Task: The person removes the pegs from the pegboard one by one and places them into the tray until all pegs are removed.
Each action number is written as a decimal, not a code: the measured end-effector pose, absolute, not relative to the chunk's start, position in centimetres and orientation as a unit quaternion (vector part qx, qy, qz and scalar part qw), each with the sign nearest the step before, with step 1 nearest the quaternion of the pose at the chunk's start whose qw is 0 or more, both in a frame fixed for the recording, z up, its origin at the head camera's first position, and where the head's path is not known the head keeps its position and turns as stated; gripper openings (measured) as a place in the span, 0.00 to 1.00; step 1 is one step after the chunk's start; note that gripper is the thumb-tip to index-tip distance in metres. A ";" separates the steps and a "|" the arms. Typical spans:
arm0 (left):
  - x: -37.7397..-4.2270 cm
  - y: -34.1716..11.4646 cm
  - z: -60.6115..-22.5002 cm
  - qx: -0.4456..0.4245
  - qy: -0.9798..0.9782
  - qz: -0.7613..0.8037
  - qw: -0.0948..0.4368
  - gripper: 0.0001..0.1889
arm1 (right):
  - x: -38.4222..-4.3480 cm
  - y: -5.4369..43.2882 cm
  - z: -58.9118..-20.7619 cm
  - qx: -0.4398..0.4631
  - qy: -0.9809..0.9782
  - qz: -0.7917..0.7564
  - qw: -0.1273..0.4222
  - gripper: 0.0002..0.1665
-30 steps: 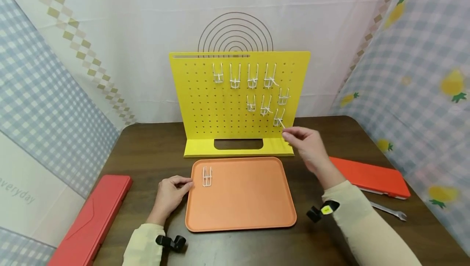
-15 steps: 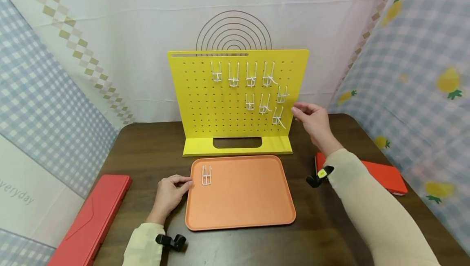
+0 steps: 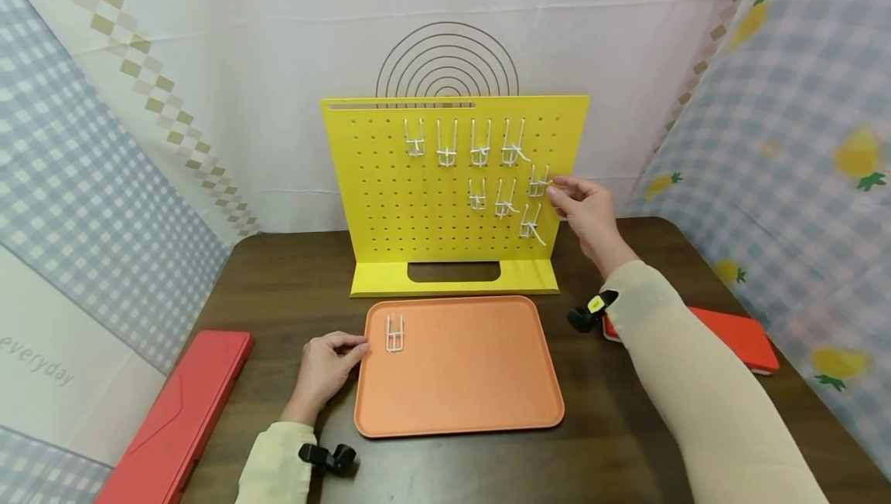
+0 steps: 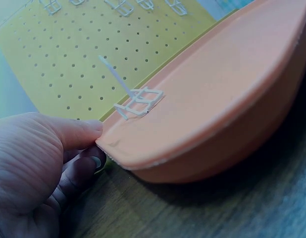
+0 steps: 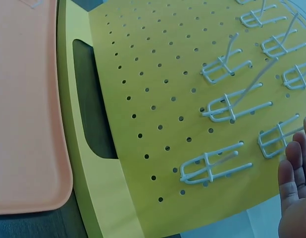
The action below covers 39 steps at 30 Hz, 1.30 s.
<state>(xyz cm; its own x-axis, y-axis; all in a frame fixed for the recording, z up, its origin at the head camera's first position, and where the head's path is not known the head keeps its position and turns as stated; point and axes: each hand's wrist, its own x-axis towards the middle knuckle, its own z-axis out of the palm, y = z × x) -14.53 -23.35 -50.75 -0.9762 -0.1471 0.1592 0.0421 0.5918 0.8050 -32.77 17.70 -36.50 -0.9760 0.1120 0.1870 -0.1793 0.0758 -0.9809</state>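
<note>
My left hand point(image 3: 323, 372) pinches the left rim of the orange tray point(image 3: 459, 380), thumb on top and curled fingers below, as the left wrist view shows. One white wire hook point(image 3: 394, 334) lies in the tray's upper left, its prong sticking up. At the right edge of the yellow pegboard point(image 3: 418, 226), my right hand point(image 3: 588, 214) pinches the prong of a white pegboard hook point(image 5: 274, 141) between thumb and fingertips. Below it hangs another hook point(image 5: 212, 166); several more hang to the left and in the top row.
A red case point(image 3: 181, 411) lies at the table's left, and an orange-red case point(image 3: 738, 338) at the right, partly behind my right sleeve. The pegboard's base point(image 3: 379, 280) stands just behind the tray. Patterned cloths hang at the back and sides.
My right hand has let go of the lowest right hook's prong and moved up to the hook above it. The left hand stays at the tray's rim.
</note>
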 end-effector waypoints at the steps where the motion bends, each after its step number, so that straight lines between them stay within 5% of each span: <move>1: -14.5 -23.4 -50.8 0.029 -0.886 -0.450 0.108 0.05 | -32.9 17.6 -36.5 0.025 -0.726 0.679 0.107 0.25; 39: -14.8 -23.6 -51.2 0.016 -0.883 -0.453 0.123 0.03 | -33.2 16.6 -36.1 0.024 -0.727 0.682 0.073 0.26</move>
<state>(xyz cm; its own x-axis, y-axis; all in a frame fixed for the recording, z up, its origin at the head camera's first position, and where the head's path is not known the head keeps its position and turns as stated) -14.84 -23.56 -51.16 -0.9691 -0.1404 0.2030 0.0831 0.5889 0.8039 -33.18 16.61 -36.14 -0.9883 0.0643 0.1383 -0.1340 0.0679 -0.9887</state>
